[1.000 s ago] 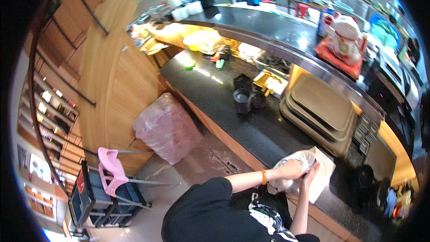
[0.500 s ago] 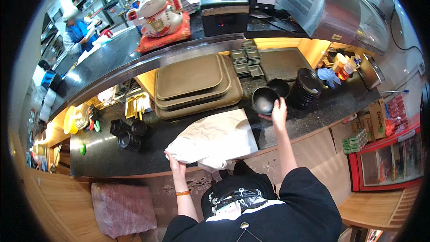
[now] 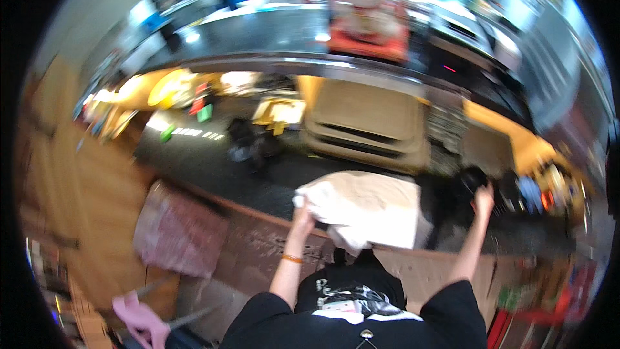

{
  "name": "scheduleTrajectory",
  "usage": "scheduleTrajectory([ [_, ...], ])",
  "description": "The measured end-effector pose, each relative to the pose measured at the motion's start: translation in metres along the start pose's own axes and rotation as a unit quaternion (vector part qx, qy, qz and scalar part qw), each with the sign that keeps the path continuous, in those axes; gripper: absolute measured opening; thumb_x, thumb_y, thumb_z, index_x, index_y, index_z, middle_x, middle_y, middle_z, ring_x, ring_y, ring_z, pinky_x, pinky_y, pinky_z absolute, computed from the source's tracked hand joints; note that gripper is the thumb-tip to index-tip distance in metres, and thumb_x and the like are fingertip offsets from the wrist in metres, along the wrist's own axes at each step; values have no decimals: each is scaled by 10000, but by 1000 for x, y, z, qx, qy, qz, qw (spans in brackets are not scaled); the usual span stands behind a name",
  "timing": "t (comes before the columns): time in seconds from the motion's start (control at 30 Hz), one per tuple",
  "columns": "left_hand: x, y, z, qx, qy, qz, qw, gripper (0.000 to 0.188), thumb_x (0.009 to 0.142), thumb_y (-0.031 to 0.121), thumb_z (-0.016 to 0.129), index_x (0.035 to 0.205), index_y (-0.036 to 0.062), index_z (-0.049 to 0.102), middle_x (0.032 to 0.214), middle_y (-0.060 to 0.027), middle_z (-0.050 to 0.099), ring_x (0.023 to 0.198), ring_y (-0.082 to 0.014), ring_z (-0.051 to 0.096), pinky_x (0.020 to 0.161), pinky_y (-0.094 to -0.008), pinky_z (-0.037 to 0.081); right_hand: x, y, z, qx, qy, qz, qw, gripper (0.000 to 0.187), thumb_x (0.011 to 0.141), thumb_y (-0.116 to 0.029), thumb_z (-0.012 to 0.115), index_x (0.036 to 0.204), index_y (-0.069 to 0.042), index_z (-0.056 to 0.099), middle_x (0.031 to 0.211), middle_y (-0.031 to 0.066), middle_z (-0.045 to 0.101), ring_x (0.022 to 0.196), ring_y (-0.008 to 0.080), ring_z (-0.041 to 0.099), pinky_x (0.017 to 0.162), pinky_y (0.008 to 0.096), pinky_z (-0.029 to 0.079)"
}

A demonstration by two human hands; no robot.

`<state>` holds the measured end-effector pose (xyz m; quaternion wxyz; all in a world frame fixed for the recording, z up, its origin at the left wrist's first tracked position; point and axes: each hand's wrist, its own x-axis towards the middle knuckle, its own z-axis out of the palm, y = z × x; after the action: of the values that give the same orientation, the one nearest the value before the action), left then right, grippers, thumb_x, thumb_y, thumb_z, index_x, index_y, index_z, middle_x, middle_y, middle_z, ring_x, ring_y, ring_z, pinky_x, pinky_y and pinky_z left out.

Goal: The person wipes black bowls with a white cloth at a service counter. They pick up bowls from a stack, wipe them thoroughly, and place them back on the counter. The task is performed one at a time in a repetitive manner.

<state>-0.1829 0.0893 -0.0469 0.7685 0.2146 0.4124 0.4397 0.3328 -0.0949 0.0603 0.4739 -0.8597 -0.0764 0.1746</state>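
My left hand [image 3: 302, 218] is closed on the left end of a white cloth [image 3: 361, 203], which lies bunched and partly spread on the dark counter. The cloth's lower fold hangs at the counter's front edge. Over on the right, my right hand [image 3: 483, 201] has its fingers closed at the rim of a round black bowl [image 3: 471, 179]. Motion blur smears the bowl and the fingertips. Further right, beside that hand, a stack of black bowls [image 3: 510, 190] shows only as a dark blur.
Brown trays [image 3: 368, 113] lie stacked behind the cloth, with small square dishes [image 3: 445, 126] alongside. Black containers [image 3: 248, 142] stand to the left. A lucky-cat figure [image 3: 368, 16] sits on the raised shelf. A wrapped bundle [image 3: 181, 229] and a pink object [image 3: 141, 320] are at lower left.
My view has swung left, shifting the scene rightward and blurring it. My left hand keeps its hold on the cloth, and my right hand stays at the black bowl.
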Motion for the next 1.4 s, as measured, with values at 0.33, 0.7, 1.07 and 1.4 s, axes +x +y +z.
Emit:
scheduleTrajectory([
  [0.33, -17, 11, 18, 43, -95, -14, 994, 404, 821, 87, 641, 1195, 57, 492, 1038, -33, 602, 935, -126, 591, 798, -279, 497, -79, -37, 14, -219, 310, -95, 920, 514, 920, -526, 333, 1123, -70, 456, 889, 228, 637, 816, 431, 597, 652, 525, 468],
  [0.7, -7, 8, -1, 7, -52, -49, 997, 246, 780, 45, 578, 1023, 14, 572, 906, -51, 624, 783, -136, 619, 708, -281, 516, -206, -3, 167, -259, -298, -533, 748, 521, 866, -227, 509, 1367, -167, 379, 1449, 127, 270, 1339, 321, 235, 1093, 476, 121],
  [1.07, -27, 72, -9, 227, -95, -30, 969, 343, 853, 61, 547, 1188, 5, 498, 1071, -89, 594, 965, -178, 568, 835, -340, 477, -181, -10, 161, -336, -279, -546, 715, 534, 880, -341, 459, 1387, -213, 350, 1489, 72, 194, 1376, 296, 133, 1108, 468, 27],
  [1.4, -1, 54, -32, 378, 188, 92, 902, 547, 806, 501, 620, 983, -14, 561, 866, -147, 639, 795, -187, 607, 692, -300, 475, -182, -6, 167, -365, -274, -545, 703, 553, 883, -340, 451, 1404, -220, 313, 1502, 89, 136, 1383, 332, 45, 1095, 498, -13],
])
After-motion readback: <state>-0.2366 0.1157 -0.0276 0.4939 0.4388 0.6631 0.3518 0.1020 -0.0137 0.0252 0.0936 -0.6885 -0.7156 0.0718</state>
